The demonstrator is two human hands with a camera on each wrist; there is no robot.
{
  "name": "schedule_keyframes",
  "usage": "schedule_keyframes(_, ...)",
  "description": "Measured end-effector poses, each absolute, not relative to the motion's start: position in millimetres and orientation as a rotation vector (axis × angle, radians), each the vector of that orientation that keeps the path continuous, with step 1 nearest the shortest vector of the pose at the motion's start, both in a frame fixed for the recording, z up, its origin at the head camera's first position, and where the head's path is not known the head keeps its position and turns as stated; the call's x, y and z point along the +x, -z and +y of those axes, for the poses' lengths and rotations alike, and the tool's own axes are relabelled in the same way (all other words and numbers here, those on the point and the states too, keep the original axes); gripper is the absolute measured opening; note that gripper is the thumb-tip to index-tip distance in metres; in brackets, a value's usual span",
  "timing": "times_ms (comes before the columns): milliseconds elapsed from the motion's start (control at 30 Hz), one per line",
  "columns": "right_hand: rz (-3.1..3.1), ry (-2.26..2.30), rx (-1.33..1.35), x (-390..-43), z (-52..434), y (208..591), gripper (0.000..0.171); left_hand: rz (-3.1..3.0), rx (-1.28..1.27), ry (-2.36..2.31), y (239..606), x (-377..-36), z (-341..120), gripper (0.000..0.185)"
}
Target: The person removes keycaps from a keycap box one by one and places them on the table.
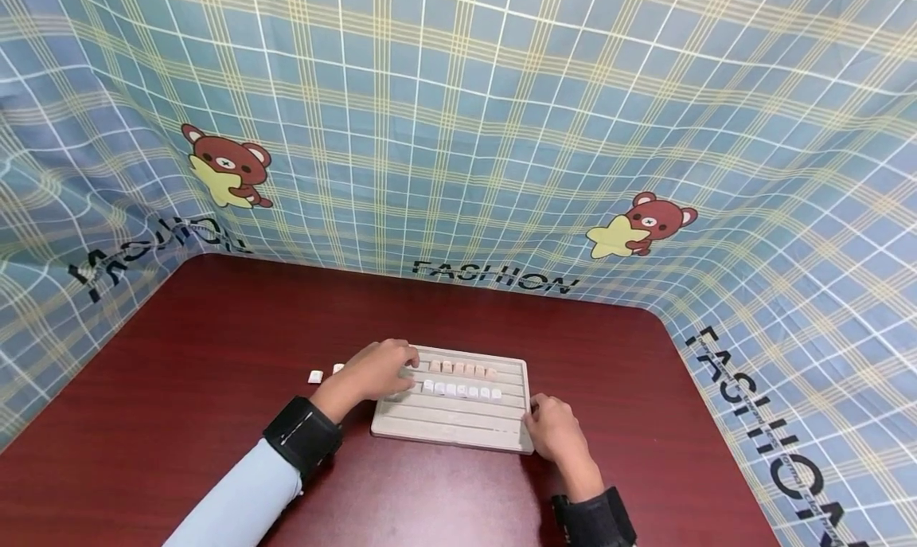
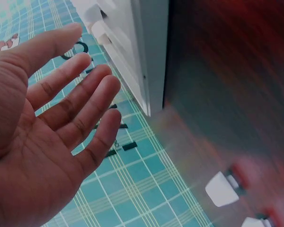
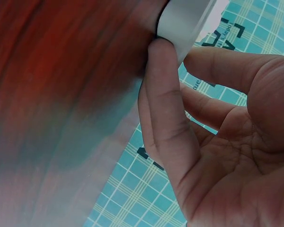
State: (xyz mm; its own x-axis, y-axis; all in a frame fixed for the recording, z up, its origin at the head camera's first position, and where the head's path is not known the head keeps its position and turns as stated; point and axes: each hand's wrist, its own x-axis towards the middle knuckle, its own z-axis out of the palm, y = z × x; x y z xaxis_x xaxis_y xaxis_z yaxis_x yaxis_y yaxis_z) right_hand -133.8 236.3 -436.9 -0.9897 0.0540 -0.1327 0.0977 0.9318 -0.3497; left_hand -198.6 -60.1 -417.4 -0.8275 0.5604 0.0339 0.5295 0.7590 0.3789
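Note:
A cream, ridged keycap tray (image 1: 451, 420) lies on the table. On it stand a row of peach keycaps (image 1: 458, 369) and, nearer me, a row of white keycaps (image 1: 462, 390). My left hand (image 1: 383, 369) is over the tray's left side, beside the row ends. In the left wrist view its fingers (image 2: 92, 101) are loosely bent, with nothing between them and the thumb. My right hand (image 1: 555, 427) is at the tray's right edge. The right wrist view shows its thumb and a finger (image 3: 163, 80) gripping the tray edge (image 3: 180, 23).
Two loose white keycaps, one a left keycap (image 1: 315, 377) and the other a keycap (image 1: 338, 368) partly behind my left hand, lie left of the tray on the dark red table (image 1: 215, 420). A checked cloth (image 1: 473, 133) stands behind and along both sides.

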Motion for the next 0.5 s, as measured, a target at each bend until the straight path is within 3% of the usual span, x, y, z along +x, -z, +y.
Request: schedule_keyframes(500, 2.962, 0.577, 0.145, -130.3, 236.5, 438.0, 0.028, 2.949, 1.102, -0.451, 437.9, -195.1, -42.5, 0.011)
